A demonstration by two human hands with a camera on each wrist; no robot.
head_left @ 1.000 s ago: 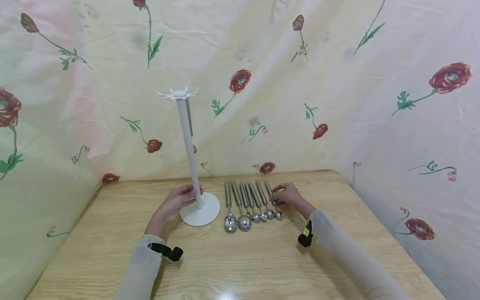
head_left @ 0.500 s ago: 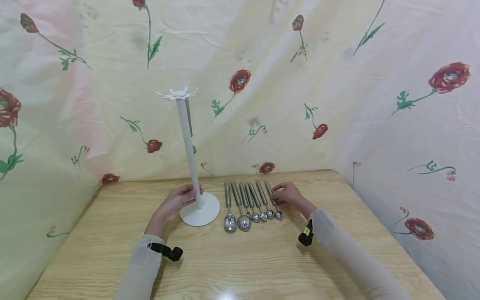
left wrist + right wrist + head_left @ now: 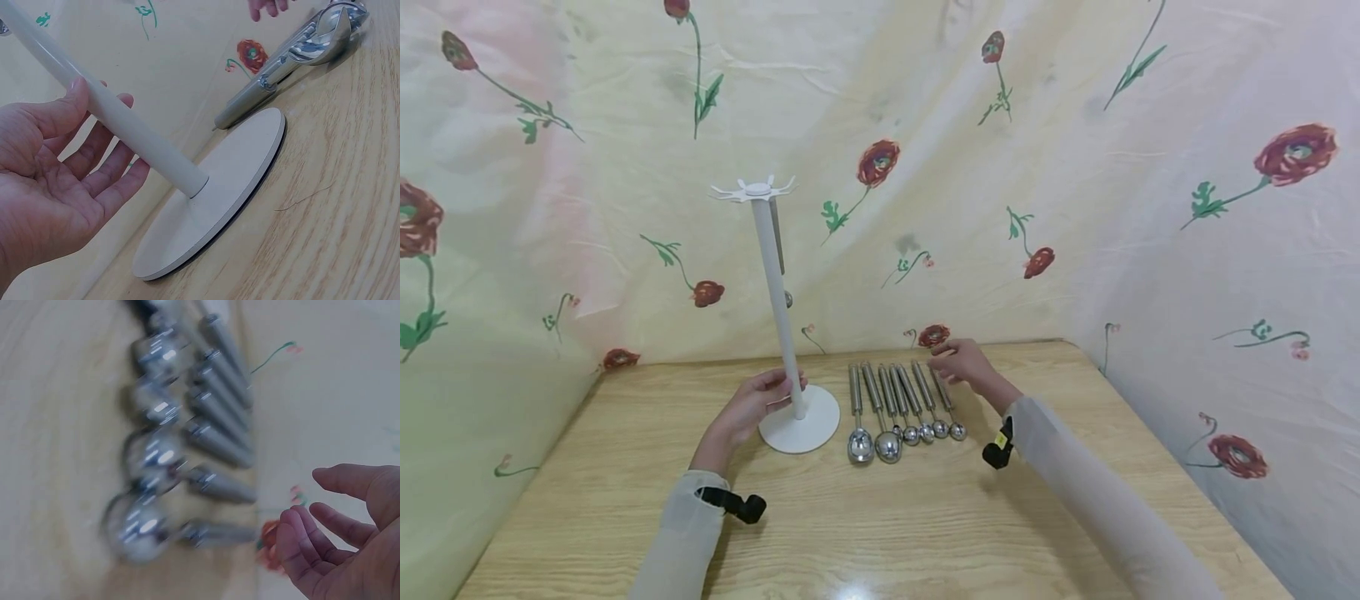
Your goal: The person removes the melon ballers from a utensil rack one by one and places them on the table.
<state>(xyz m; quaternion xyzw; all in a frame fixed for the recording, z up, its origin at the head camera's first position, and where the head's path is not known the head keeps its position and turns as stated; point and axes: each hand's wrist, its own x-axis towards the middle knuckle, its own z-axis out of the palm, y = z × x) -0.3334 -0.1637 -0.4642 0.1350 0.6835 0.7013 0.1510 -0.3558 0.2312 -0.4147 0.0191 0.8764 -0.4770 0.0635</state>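
My left hand [image 3: 748, 408] holds the white pole [image 3: 134, 128] of an upright rack low down, thumb and fingers around it. The rack's round base [image 3: 793, 437] stands on the table; hooks [image 3: 757, 190] spread at its top. Behind the pole hangs a metal utensil [image 3: 789, 298], mostly hidden. Right of the base lies a row of several steel scoops, handles pointing away, from a large oval scoop [image 3: 861, 447] to a small round scoop [image 3: 957, 431]. My right hand [image 3: 973, 367] hovers over that small scoop's handle end, holding nothing, its fingers [image 3: 297, 547] loosely bent.
The wood-grain table [image 3: 880, 533] ends at the back against a flowered cloth [image 3: 940, 208], which also rises at both sides. Black wrist cameras [image 3: 748, 508] sit on both cuffs.
My right hand has let go of the rightmost scoop's handle and moved up and slightly left, away from it. The left hand, rack and scoops stay in place.
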